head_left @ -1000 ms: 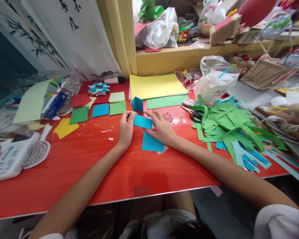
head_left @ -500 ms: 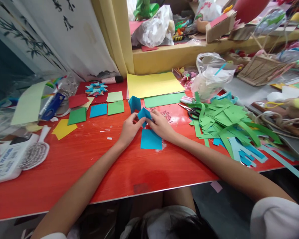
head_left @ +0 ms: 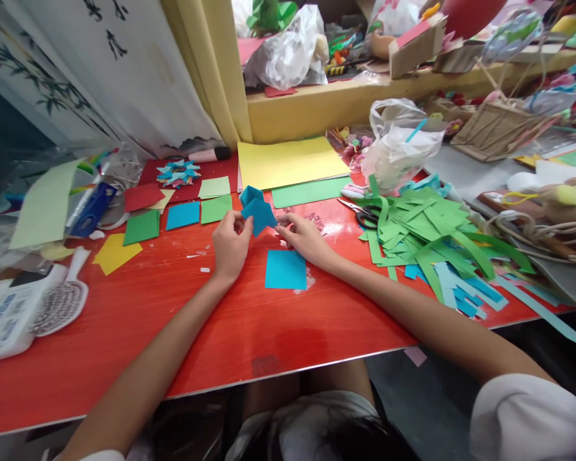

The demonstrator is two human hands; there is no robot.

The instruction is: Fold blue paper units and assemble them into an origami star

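Observation:
A blue folded paper (head_left: 260,216) is held up off the table, partly opened out with creased, pointed edges. My left hand (head_left: 232,246) pinches its left side, and my right hand (head_left: 306,238) has thumb and forefinger closed on its right corner. Just behind it shows another folded blue paper (head_left: 251,193), its lower part hidden by the held one. Flat on the table below my hands lies a blue paper square (head_left: 285,269).
Green paper scraps (head_left: 427,230) are heaped to the right beside black-handled scissors (head_left: 367,214). Yellow sheets (head_left: 290,162) lie at the back. Small paper squares (head_left: 183,216), a folded paper star (head_left: 178,173) and a hairbrush (head_left: 60,301) are on the left.
The held blue paper has been turned and spread wider, showing a larger face. My hands have moved apart, the left one rotating to an upright grip at the paper's left side.

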